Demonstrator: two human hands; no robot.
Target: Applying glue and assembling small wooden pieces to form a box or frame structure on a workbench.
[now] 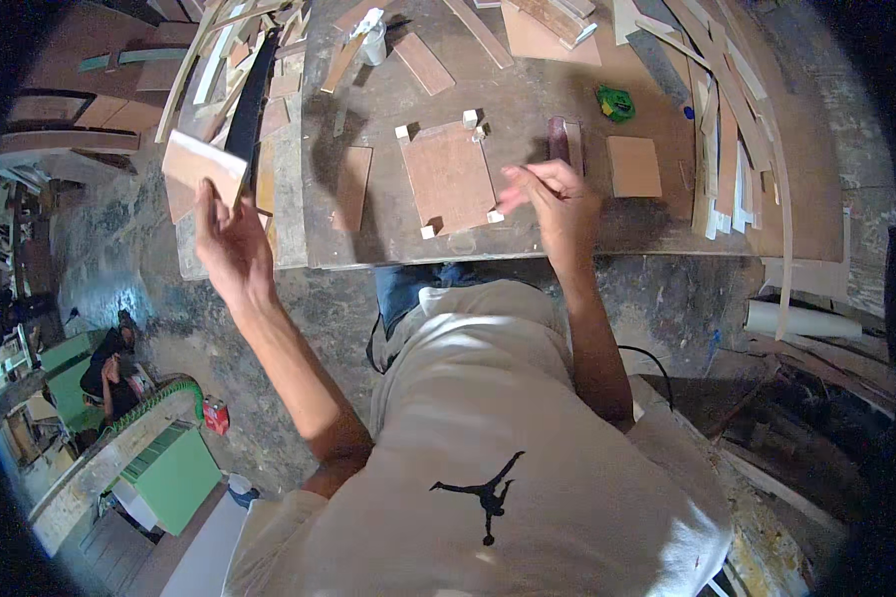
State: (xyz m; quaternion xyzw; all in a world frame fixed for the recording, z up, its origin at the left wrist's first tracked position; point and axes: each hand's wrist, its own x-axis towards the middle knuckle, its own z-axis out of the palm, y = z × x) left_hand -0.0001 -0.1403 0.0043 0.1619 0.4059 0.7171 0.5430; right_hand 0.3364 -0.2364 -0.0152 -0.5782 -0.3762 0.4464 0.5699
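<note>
My left hand point(231, 244) is raised at the left side of the workbench, its fingers closed on the lower edge of a small flat wooden board point(201, 167). A whitish strip runs along the board's upper edge. Over the middle of the bench hovers my right hand point(565, 204), its fingers loosely apart and slightly blurred, with nothing visible in them. Beside those fingertips lies a rectangular plywood panel point(448, 179). Small pale blocks stand at its corners, among them one at the top right point(470, 118) and one at the bottom left point(428, 232).
A narrow board point(352, 189), a square board point(634, 166), a dark reddish block point(565, 144) and a green tape measure point(616, 103) lie around the panel. Behind stands a white cup point(372, 45) with a flat stick leaning on it. Wood strips point(732, 139) crowd both sides. Another person point(110, 373) is at far left.
</note>
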